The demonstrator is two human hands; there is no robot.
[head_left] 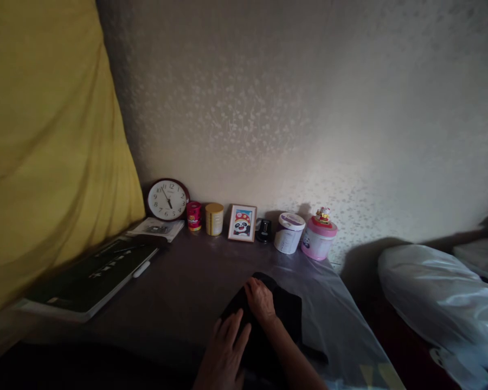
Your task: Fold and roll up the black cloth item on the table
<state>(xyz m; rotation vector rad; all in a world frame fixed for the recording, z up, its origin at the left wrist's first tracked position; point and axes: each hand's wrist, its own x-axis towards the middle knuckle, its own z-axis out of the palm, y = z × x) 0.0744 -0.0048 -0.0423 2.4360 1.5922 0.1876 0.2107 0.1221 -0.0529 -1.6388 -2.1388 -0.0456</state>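
Note:
A piece of dark cloth [289, 311], perhaps a garment, lies on the table in front of me. A narrow strip of it sticks out at the lower right. My right hand [262, 302] is on its upper part, fingers bent and closed on the fabric near the left edge. Closer to me, my left hand [225, 346] rests at the cloth's left side with its fingers spread. The thumb side of the left hand is partly lost in shadow, and my right forearm covers the middle of the cloth.
Along the wall stand a clock [167, 200], a red can [194, 216], a yellow canister [214, 219], a framed panda picture [242, 223], a small black object [264, 230], a white tub [288, 234] and a pink-lidded tub [318, 241]. A green book [93, 276] lies left, beside a yellow curtain [52, 135].

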